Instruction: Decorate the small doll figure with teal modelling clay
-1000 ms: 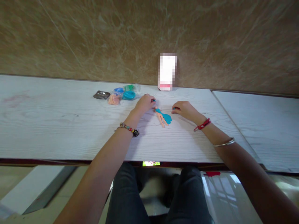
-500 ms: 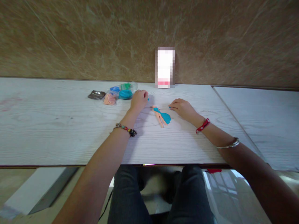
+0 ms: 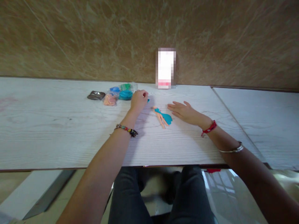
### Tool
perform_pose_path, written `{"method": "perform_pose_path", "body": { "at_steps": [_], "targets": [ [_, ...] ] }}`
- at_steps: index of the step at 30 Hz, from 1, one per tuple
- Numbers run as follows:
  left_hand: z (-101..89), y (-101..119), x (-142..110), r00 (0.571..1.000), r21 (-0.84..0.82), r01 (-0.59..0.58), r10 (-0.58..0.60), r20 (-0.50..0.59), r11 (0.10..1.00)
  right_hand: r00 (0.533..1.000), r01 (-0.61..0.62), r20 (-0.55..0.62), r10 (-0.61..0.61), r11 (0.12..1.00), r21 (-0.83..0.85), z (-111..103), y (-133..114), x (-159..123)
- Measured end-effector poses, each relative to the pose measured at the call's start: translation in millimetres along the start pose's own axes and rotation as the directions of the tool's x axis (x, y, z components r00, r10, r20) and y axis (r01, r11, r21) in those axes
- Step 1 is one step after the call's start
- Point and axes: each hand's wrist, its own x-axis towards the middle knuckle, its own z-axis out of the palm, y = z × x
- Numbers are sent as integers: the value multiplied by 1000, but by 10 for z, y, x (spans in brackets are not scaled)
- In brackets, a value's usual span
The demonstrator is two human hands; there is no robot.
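Observation:
My left hand (image 3: 139, 101) is closed, with its fingers curled near the back of the table. A small piece of teal clay (image 3: 148, 100) peeks out at its fingertips; the rest of it is hidden. My right hand (image 3: 183, 112) lies palm down with its fingers stretched out and apart, and whether anything is under them cannot be seen. Between both hands a flat clay figure (image 3: 162, 118) lies on the table, with peach legs, a teal top and a teal skirt piece flaring to the right.
Beside my left hand are clear bags of teal clay (image 3: 125, 95), peach clay (image 3: 110, 100), blue clay (image 3: 114, 89) and green clay (image 3: 126, 86). A brown packet (image 3: 96, 95) lies further left. A phone-like blurred upright object (image 3: 165, 68) leans against the marbled wall (image 3: 93, 40).
My right hand has gone from a pinch on a small teal bit to flat, spread fingers; the teal bit no longer shows there. My left hand has stayed in place.

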Motion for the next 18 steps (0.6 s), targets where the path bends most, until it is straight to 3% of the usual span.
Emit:
{"method": "perform_pose_path", "body": {
  "at_steps": [3, 7, 10, 14, 18],
  "targets": [
    [-11, 9, -2, 1000, -13, -15, 15, -18, 1000, 995, -49, 83, 47, 999, 23, 1, 83, -42],
    [-24, 27, -13, 1000, -5, -8, 8, -17, 1000, 974, -37, 227, 18, 996, 81, -47, 146, -87],
    [-22, 27, -10, 1000, 7, -8, 9, -20, 1000, 966, -123, 234, 110, 992, 42, -87, 180, -102],
    [-18, 14, -2, 1000, 6, -5, 5, -18, 1000, 958, -47, 286, 21, 995, 85, -99, 199, -99],
    [-19, 11, -5, 1000, 26, 8, -7, -15, 1000, 967, -77, 245, 62, 996, 53, -87, 159, -62]
  ]
}}
